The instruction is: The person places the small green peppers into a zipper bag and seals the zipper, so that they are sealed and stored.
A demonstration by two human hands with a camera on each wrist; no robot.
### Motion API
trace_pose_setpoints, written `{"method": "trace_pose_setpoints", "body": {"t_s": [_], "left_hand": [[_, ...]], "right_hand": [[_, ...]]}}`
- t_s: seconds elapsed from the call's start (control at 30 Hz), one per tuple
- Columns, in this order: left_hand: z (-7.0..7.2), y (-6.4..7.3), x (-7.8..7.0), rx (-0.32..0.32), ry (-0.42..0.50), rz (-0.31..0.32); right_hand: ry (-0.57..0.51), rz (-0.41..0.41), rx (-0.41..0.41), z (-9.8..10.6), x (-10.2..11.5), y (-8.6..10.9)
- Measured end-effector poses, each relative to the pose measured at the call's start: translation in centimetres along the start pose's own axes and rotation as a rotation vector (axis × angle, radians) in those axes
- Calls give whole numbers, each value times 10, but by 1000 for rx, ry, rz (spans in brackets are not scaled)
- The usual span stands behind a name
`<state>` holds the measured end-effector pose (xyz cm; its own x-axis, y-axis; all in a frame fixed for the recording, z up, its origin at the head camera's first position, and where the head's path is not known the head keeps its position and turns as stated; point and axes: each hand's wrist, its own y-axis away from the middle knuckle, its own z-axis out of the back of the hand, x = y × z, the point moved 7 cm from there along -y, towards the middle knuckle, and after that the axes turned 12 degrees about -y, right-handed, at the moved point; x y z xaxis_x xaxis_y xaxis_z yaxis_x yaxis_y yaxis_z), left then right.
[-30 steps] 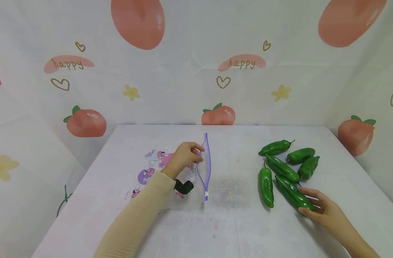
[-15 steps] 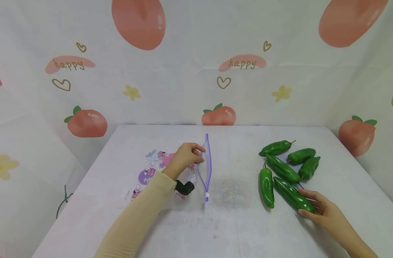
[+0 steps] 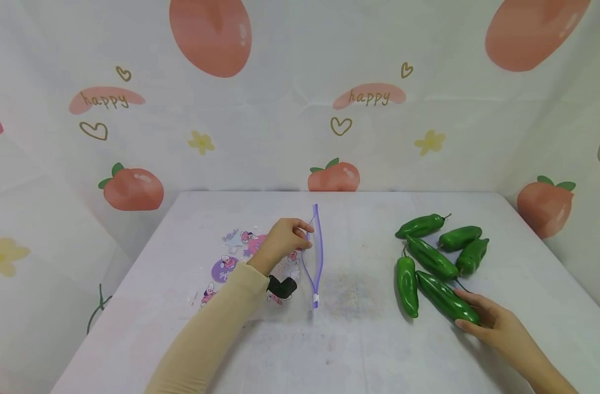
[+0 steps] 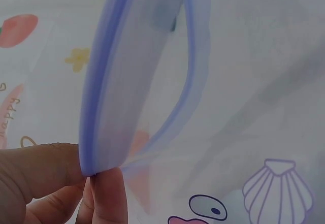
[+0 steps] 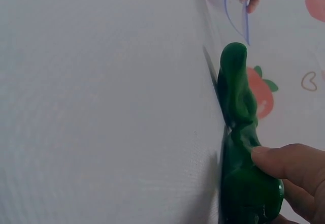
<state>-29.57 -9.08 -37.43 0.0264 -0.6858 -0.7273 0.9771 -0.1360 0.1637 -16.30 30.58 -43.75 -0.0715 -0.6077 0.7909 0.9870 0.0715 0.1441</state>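
My left hand (image 3: 287, 241) pinches the rim of a clear zip bag (image 4: 254, 107) between thumb and finger. The bag has a purple zip edge (image 3: 320, 257), a white slider near its front end and cartoon prints. Its mouth gapes toward the right. At the right of the table my right hand (image 3: 494, 323) grips one end of a green pepper (image 3: 445, 295), thumb on the near side and fingers on the far side. The right wrist view shows the thumb (image 5: 284, 163) pressed on the glossy pepper, with another green pepper (image 5: 234, 76) past it.
Several more green peppers lie close by the held one, among them one to its left (image 3: 407, 287) and one at the back (image 3: 422, 225). A black device (image 3: 282, 286) sits at my left wrist. A patterned cloth (image 3: 260, 109) hangs behind the table (image 3: 339, 350).
The far end of the gripped pepper has shifted slightly left, and my right fingers have drawn in a little around it. My left hand and the bag stay nearly still.
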Motion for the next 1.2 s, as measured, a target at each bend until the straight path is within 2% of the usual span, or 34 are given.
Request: {"method": "trace_pose_setpoints", "body": {"t_s": [0.4,0.73,1.03,1.2], "left_hand": [[-2,-1,0,6,-11,12],[-1,-1,-1,1,-13,14],[-1,-1,-1,8,-30,13],[-2,-1,-2,9,-22,3]], "right_hand": [[-5,-43,-9,3,1,1],[-4,-49,-12,4,3,2],[14,14,-41,4,9,5],[1,84,-85,8,14,7]]}}
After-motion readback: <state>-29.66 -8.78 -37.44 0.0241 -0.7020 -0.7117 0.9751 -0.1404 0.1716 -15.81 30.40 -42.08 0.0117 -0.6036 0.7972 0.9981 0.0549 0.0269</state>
